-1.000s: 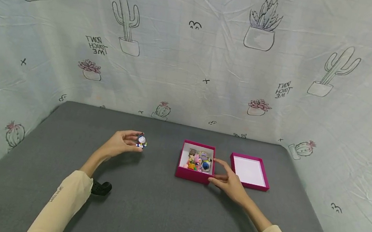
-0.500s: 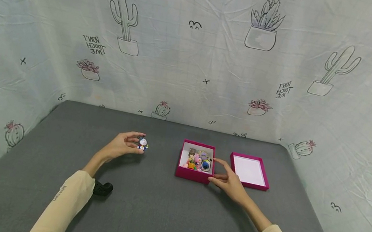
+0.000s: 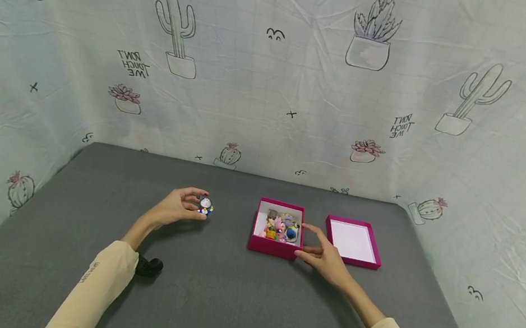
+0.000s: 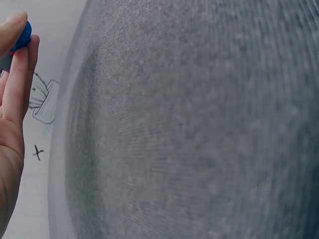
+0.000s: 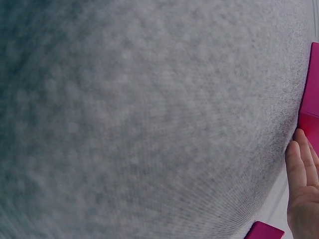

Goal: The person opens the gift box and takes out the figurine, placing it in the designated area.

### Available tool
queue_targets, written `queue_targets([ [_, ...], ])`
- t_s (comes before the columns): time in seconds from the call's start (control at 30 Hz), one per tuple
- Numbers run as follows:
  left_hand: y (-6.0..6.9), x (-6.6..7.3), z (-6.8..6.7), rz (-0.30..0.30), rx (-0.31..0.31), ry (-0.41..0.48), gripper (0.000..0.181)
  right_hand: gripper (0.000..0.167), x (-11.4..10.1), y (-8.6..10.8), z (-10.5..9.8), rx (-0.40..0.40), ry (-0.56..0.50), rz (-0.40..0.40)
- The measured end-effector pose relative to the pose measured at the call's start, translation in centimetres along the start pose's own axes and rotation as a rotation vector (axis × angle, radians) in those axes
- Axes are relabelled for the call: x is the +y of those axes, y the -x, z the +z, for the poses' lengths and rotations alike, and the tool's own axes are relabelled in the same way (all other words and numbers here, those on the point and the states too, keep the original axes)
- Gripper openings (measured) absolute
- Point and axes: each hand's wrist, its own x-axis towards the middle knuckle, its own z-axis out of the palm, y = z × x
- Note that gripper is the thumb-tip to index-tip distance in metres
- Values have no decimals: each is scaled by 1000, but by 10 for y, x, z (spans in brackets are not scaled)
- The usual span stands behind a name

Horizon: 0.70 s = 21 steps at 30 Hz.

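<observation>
My left hand (image 3: 180, 208) pinches a small blue-and-white toy figurine (image 3: 205, 206) between thumb and fingertips, above the grey table left of the box. In the left wrist view only a blue rounded part of the figurine (image 4: 23, 37) shows past the thumb. An uncovered magenta box (image 3: 272, 247) with white inner walls holds several small colourful figurines (image 3: 279, 226). At its right side, my right hand (image 3: 327, 260) rests its fingers and thumb against the wall and front corner. Nearly straight fingers (image 5: 297, 164) touch the magenta wall in the right wrist view.
A magenta lid (image 3: 353, 242), white side up, lies right of the box, just beyond the right hand. The dark grey table (image 3: 221, 305) runs back to a pale cloth backdrop (image 3: 276, 75) printed with cacti. Black straps with small devices sit at both wrists.
My left hand has moved a little to the right and slightly lower with the figurine in its fingers. The right hand, box and lid have stayed in place.
</observation>
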Motion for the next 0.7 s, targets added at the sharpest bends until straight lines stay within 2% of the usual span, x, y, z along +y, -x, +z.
queue_targets([
  [0.2,-4,1,5,4,-6,-51,67,67,-1,0,-1,-4,-1,2],
  [0.33,-6,2,9,-5,-16,-48,67,67,0,0,0,-5,7,-9],
  [0.53,-13,3,12,14,-45,-14,70,66,0,0,-1,1,10,-10],
  [0.7,-15,2,17,28,-58,-49,69,66,2,1,1,2,-1,-7],
])
